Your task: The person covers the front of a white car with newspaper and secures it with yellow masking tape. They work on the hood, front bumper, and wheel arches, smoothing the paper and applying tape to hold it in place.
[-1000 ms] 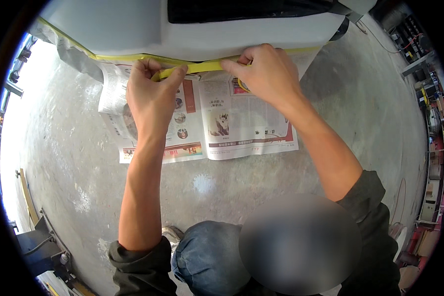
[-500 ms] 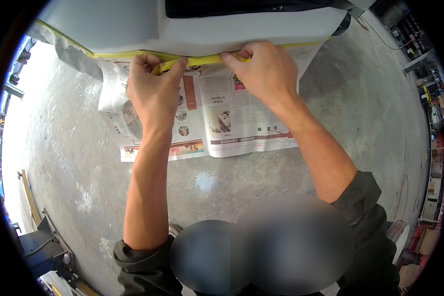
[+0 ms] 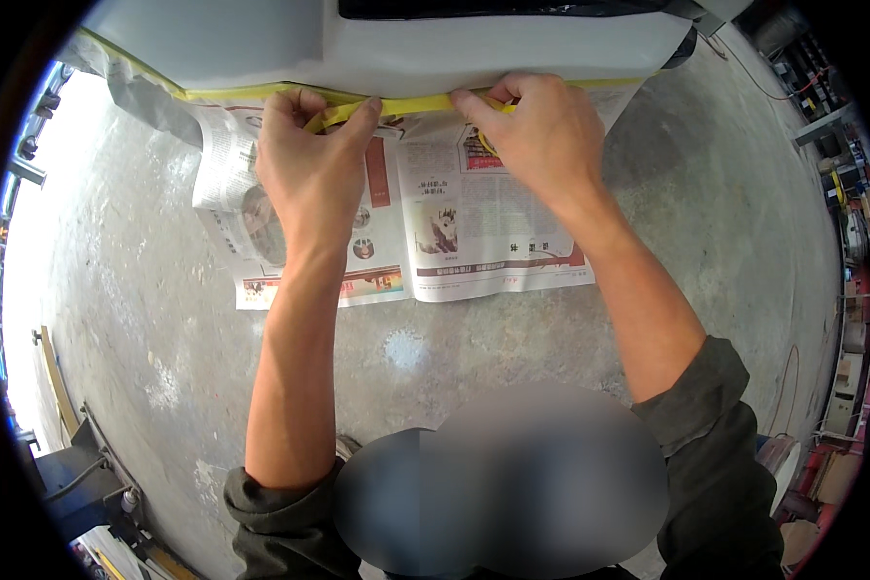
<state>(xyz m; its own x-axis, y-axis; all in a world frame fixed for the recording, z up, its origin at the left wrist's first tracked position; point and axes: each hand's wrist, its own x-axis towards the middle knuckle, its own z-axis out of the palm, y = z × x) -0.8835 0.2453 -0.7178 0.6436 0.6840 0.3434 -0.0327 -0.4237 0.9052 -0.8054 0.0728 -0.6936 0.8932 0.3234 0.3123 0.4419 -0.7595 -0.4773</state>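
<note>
A strip of yellow masking tape (image 3: 416, 104) stretches between my two hands along the lower edge of a pale grey-white vehicle body panel (image 3: 522, 48). My left hand (image 3: 311, 174) pinches its left part between thumb and fingers. My right hand (image 3: 554, 140) is closed on the tape farther right, thumb pointing left; a yellow curved edge, perhaps the roll, shows under its palm. An open newspaper sheet (image 3: 474, 203) hangs below the panel, its top margin along the tape line. The fingertips of both hands are partly hidden.
Black plastic film (image 3: 503, 8) covers part of the panel's top. Grey masking paper (image 3: 145, 101) hangs at the left. Concrete floor (image 3: 474, 348) lies below. A dark blue metal stand (image 3: 82, 483) is at lower left; shelves with parts (image 3: 851, 280) line the right.
Both hands have shifted slightly right and up in the picture, still holding the tape. More of the yellow curved edge shows under my right hand.
</note>
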